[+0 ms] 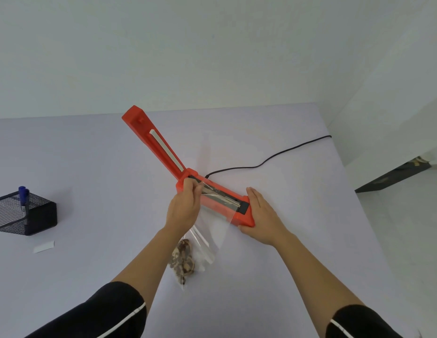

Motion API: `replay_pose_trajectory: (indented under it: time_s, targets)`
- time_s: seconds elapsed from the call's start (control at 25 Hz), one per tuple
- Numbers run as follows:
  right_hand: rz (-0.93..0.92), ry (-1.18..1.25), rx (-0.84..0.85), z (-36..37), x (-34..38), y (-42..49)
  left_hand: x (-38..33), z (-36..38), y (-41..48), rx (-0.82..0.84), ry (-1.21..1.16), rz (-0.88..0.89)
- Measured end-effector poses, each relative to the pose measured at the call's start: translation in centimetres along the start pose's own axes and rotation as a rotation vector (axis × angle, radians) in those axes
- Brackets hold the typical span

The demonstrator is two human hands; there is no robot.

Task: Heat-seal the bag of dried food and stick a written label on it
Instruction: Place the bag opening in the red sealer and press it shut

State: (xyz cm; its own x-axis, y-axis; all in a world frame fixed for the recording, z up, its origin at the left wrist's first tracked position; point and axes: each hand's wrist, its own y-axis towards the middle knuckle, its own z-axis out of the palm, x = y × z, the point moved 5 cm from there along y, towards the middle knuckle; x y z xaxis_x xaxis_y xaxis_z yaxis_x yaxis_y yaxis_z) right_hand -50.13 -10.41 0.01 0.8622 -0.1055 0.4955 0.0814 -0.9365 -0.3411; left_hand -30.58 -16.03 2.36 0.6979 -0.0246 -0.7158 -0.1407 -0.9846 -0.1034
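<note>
Orange sealer [244,217] — one clear bag [210,230]

L hand [184,208] pinching bag [212,225] on open sealer [212,198] — R hand [260,215] bracing base

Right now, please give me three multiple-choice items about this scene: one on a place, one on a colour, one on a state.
1. Where is the pen?
A. In the mesh holder
B. On the sealer
C. In the bag

2. What colour is the sealer?
A. Blue
B. Red-orange
C. Green

3. How is the sealer arm?
A. Pressed down
B. Raised
C. Removed

Answers:
1 A, the pen stands in the mesh holder.
2 B, the sealer body is red-orange.
3 B, the arm points up while the left hand lays the bag on the bar and the right hand steadies the base.
</note>
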Motion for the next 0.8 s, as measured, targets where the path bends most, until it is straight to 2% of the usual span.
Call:
replay_pose_trajectory:
  time_s: [0.2, 0.28, 0.4, 0.52, 0.64, 0.8]
  targets:
    - [0.004, 0.0, 0.0, 0.1, 0.0, 0.1, 0.1, -0.3, 0.0, 0.056, 0.062, 0.018]
    - [0.001, 0.003, -0.004, 0.1, 0.0, 0.1, -0.3, -0.6, -0.1, 0.029, -0.027, 0.03]
    - [-0.008, -0.009, -0.006, 0.1, -0.1, 0.1, 0.1, -1.3, -0.2, 0.065, -0.22, -0.095]
    - [-0.004, -0.007, -0.007, 0.1, -0.1, 0.2, 1.1, -1.4, 0.0, 0.139, -0.206, -0.129]
    - [-0.002, -0.011, -0.006, 0.2, -0.2, 0.2, 0.8, -1.4, -0.1, 0.133, -0.236, -0.068]
    - [-0.005, -0.038, -0.015, 0.2, -0.2, 0.2, -0.6, -1.7, -1.2, 0.012, -0.108, 0.244]
